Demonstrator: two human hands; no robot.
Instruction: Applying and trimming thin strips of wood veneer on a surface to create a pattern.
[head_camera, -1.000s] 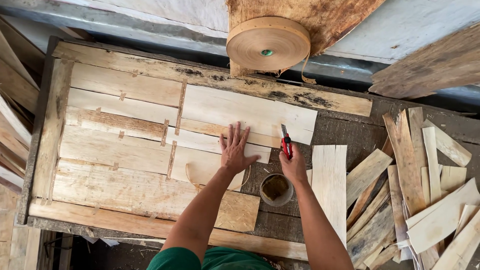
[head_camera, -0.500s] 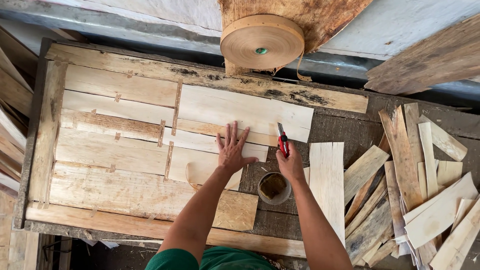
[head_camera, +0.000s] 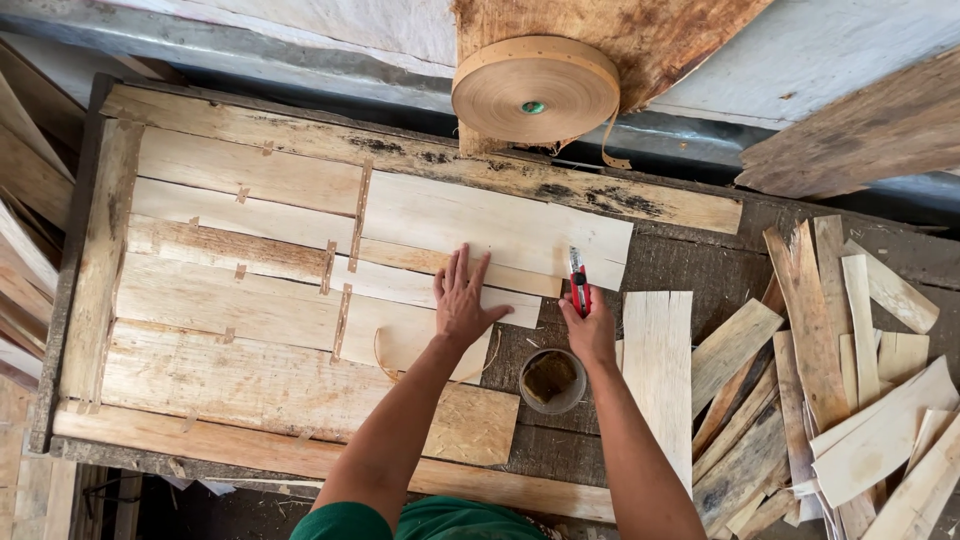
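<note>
Red and slim, a utility knife (head_camera: 578, 281) is being gripped in the right hand (head_camera: 591, 330), fingers closed round its lower end. Its long axis is being held nearly upright in the view, tilted slightly leftward at the top, with the blade end pointing away from the person toward the pale veneer sheet (head_camera: 497, 228). The tip is being set at or just beside the right-hand edge of that sheet; whether the blade is touching the wood cannot be told. The knife is lying directly above the right hand, projecting from it.

The left hand (head_camera: 462, 299) is being pressed flat, fingers spread and holding nothing, on a narrower veneer strip (head_camera: 420, 287) just below the sheet, near the knife on its left side.

Also being recorded:
- a wooden frame (head_camera: 100, 262) bearing the joined strips
- a small round tin (head_camera: 552, 380) just below the right hand, between the forearms
- a roll of brown tape (head_camera: 535, 90) beyond the frame
- a loose heap of wood offcuts (head_camera: 850, 380) at the right.
</note>
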